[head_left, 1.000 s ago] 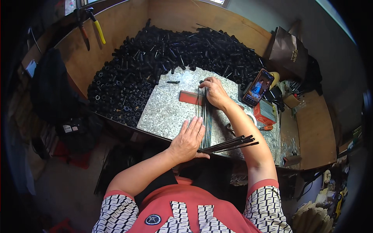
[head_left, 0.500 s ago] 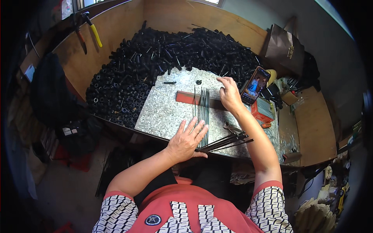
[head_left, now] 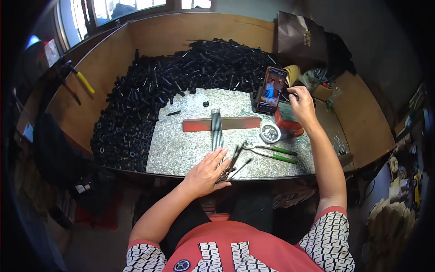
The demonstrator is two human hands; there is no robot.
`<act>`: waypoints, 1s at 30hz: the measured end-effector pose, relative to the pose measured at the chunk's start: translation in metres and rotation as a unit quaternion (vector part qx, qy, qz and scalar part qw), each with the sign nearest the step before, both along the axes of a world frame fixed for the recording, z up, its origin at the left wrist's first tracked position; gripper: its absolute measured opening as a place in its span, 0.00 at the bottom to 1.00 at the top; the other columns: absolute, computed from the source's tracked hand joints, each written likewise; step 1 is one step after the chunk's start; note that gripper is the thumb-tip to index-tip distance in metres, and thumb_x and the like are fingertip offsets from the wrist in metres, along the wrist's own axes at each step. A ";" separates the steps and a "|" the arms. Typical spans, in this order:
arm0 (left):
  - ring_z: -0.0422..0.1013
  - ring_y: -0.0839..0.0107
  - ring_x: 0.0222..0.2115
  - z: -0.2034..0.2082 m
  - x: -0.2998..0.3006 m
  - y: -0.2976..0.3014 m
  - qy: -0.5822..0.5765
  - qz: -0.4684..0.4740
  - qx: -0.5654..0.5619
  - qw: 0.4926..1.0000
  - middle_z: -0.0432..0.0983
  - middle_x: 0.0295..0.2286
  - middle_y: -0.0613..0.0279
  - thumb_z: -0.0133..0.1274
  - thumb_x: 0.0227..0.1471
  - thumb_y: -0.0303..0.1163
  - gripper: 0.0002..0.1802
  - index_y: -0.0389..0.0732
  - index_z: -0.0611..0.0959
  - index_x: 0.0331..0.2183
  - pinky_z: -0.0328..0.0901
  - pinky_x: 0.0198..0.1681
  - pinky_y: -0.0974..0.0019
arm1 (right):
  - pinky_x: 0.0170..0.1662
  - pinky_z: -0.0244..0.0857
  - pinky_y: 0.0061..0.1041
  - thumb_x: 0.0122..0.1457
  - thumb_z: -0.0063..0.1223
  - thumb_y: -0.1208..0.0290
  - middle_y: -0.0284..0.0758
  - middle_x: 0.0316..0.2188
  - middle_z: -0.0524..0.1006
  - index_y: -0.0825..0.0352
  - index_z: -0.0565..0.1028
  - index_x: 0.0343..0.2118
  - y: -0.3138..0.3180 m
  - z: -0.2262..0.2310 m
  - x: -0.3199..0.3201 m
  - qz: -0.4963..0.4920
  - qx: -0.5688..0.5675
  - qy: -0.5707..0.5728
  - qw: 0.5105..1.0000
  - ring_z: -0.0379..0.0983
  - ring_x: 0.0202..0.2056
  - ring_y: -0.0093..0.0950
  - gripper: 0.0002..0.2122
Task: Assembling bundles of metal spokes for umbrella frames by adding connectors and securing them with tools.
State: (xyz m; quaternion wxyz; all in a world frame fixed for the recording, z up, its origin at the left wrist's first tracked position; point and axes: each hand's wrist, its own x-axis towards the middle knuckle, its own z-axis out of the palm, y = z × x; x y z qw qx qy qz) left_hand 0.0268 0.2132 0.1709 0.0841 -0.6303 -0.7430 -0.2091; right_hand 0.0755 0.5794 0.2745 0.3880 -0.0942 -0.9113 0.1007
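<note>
Several thin metal rods point(head_left: 217, 129) lie side by side across a red-and-grey bar point(head_left: 247, 122) on the speckled board point(head_left: 181, 149). My left hand point(head_left: 204, 175) rests over their near ends with its fingers stretched forward. A loose bundle of dark-tipped rods point(head_left: 234, 163) sticks out between its thumb and fingers, fanned to the right. Just right of the upright phone point(head_left: 272, 90), my right hand point(head_left: 303, 106) hovers with index finger and thumb bent together. Whatever may be between those fingertips is too small to make out.
Green-handled pincers point(head_left: 276, 154) and a round dish of small pieces point(head_left: 270, 133) sit on the board. A red box point(head_left: 292, 128) stands behind them. Black tubular parts point(head_left: 181, 68) are heaped along the back and left. Wooden walls point(head_left: 181, 31) enclose the table.
The view has swung, shifting the scene left. My right hand has moved from over the bar to the phone's right side. The rods on the bar now lie closer together, and the pincers and dish show.
</note>
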 end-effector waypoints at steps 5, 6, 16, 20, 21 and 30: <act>0.54 0.48 0.57 0.006 -0.003 -0.005 0.051 0.038 -0.042 0.997 0.58 0.56 0.46 0.61 0.39 0.56 0.44 0.41 0.70 0.53 0.52 0.59 0.52 | 0.42 0.66 0.32 0.53 0.51 0.76 0.44 0.33 0.75 0.69 0.78 0.33 0.042 -0.016 0.019 -0.072 0.012 -0.123 0.990 0.73 0.37 0.41 0.07; 0.51 0.47 0.59 0.009 -0.002 -0.003 0.046 0.052 -0.053 0.996 0.57 0.56 0.46 0.59 0.38 0.60 0.46 0.41 0.70 0.53 0.48 0.60 0.48 | 0.42 0.67 0.33 0.52 0.51 0.76 0.45 0.31 0.76 0.69 0.78 0.31 0.046 -0.021 0.022 -0.089 0.014 -0.172 0.981 0.73 0.37 0.42 0.06; 0.44 0.49 0.62 0.016 -0.009 -0.004 0.045 0.034 -0.154 0.986 0.49 0.60 0.50 0.57 0.35 0.66 0.56 0.41 0.60 0.59 0.41 0.62 0.43 | 0.42 0.68 0.34 0.46 0.55 0.79 0.48 0.31 0.77 0.69 0.80 0.32 0.063 -0.043 0.018 -0.142 0.021 -0.302 0.942 0.75 0.37 0.43 0.08; 0.44 0.50 0.62 0.008 -0.006 -0.002 0.086 0.043 -0.143 0.985 0.51 0.60 0.52 0.56 0.37 0.65 0.55 0.38 0.62 0.58 0.41 0.62 0.45 | 0.41 0.69 0.35 0.47 0.54 0.79 0.49 0.30 0.77 0.68 0.80 0.31 0.061 -0.043 0.015 -0.158 0.025 -0.324 0.932 0.75 0.36 0.43 0.08; 0.45 0.50 0.62 0.009 -0.005 -0.002 0.097 0.051 -0.135 0.985 0.52 0.60 0.52 0.56 0.37 0.64 0.54 0.37 0.62 0.57 0.42 0.62 0.45 | 0.41 0.69 0.36 0.47 0.51 0.79 0.50 0.31 0.77 0.70 0.79 0.29 0.060 -0.043 0.014 -0.147 0.022 -0.318 0.936 0.76 0.36 0.44 0.07; 0.47 0.47 0.61 0.012 -0.002 0.000 0.084 0.066 -0.106 0.989 0.54 0.59 0.50 0.60 0.34 0.62 0.51 0.40 0.67 0.55 0.46 0.60 0.43 | 0.40 0.70 0.38 0.50 0.45 0.79 0.51 0.32 0.77 0.72 0.78 0.27 0.060 -0.047 0.017 -0.141 0.070 -0.322 0.934 0.76 0.36 0.45 0.09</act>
